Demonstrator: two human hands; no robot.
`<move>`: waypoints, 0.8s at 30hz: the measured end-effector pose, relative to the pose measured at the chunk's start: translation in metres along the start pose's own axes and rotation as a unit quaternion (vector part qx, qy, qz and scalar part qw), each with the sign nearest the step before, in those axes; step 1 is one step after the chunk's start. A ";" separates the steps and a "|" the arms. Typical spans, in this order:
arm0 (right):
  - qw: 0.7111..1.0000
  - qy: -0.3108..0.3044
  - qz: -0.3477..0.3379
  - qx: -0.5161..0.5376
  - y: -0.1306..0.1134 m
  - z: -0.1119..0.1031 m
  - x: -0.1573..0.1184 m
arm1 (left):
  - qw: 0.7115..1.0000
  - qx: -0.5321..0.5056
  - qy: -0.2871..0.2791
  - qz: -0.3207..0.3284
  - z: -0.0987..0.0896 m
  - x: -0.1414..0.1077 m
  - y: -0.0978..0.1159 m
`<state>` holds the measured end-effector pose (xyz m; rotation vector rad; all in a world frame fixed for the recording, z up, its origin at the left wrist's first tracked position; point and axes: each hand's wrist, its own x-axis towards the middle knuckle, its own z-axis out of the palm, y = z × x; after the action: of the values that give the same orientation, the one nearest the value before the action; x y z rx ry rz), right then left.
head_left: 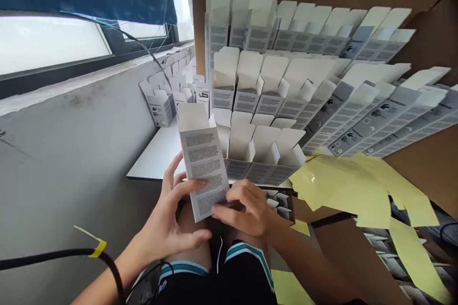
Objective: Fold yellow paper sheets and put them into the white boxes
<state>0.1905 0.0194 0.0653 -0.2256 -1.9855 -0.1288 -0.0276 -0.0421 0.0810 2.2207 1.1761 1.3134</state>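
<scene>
Carefully, the left hand point(168, 214) and right hand point(246, 209) pinch a grey-and-white cardboard carton point(202, 167), fingers pressed together; rows of matching cartons point(286, 90) stand at 1 o'clock.

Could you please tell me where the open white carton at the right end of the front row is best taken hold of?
Probably by its printed body, below the flaps, coming from the front. The open flaps look thin and easily bent, and a neighbouring carton stands tight against one side, so the front face and free end seem firmest.
</scene>
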 end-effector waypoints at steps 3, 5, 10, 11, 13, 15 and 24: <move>1.000 0.008 0.000 -0.029 -0.002 0.000 -0.013 | 0.998 0.047 0.022 0.038 0.010 0.001 -0.003; 0.999 0.025 0.025 -0.041 -0.005 0.002 -0.025 | 0.995 0.062 0.024 0.072 0.017 0.003 -0.008; 0.974 0.127 0.169 0.086 -0.013 -0.003 -0.052 | 0.984 0.047 -0.034 0.170 0.028 0.014 -0.019; 0.954 0.142 0.227 0.136 -0.015 -0.007 -0.055 | 0.980 0.036 -0.059 0.188 0.030 0.019 -0.020; 0.899 0.145 0.347 0.226 -0.017 -0.020 -0.061 | 0.967 0.019 -0.117 0.226 0.037 0.028 -0.020; 0.850 0.115 0.430 0.282 -0.018 -0.036 -0.068 | 0.951 0.014 -0.170 0.256 0.047 0.037 -0.018; 0.889 0.251 0.372 0.088 0.039 -0.135 -0.086 | 0.965 0.062 -0.003 0.254 0.065 0.093 -0.030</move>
<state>0.3531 0.0227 0.0421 -0.7394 -1.2757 0.4477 0.0344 0.0571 0.0823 2.7357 0.7212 1.4371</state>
